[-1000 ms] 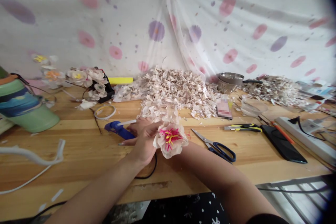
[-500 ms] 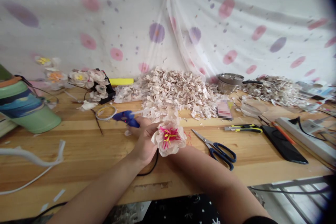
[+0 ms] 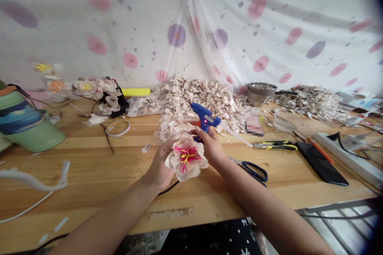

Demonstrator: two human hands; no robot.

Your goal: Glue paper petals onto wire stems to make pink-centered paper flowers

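My left hand point(image 3: 161, 167) is closed on an artificial flower point(image 3: 187, 158) with cream petals and a pink and yellow centre. The bloom faces me and hides most of those fingers. Just behind it, my right hand point(image 3: 212, 143) grips a blue hot glue gun point(image 3: 203, 116) with a small red light lit. A clear glue stick sticks out of its rear toward the right, and its nozzle points to the upper left. Scissors with dark blue handles point(image 3: 254, 170) lie beside my right forearm, their blades partly hidden by it.
A heap of cream petals point(image 3: 197, 95) covers the table's back middle. To the right are a utility knife point(image 3: 275, 145), a black phone point(image 3: 321, 163) and a white power strip point(image 3: 350, 159). Finished flowers point(image 3: 98, 89) and a green pot point(image 3: 32, 123) stand left. A metal bowl point(image 3: 261, 92) sits behind.
The glue gun has swung from the left of the flower to behind and right of it, as my right hand uncrossed from behind my left. The flower has shifted slightly left.
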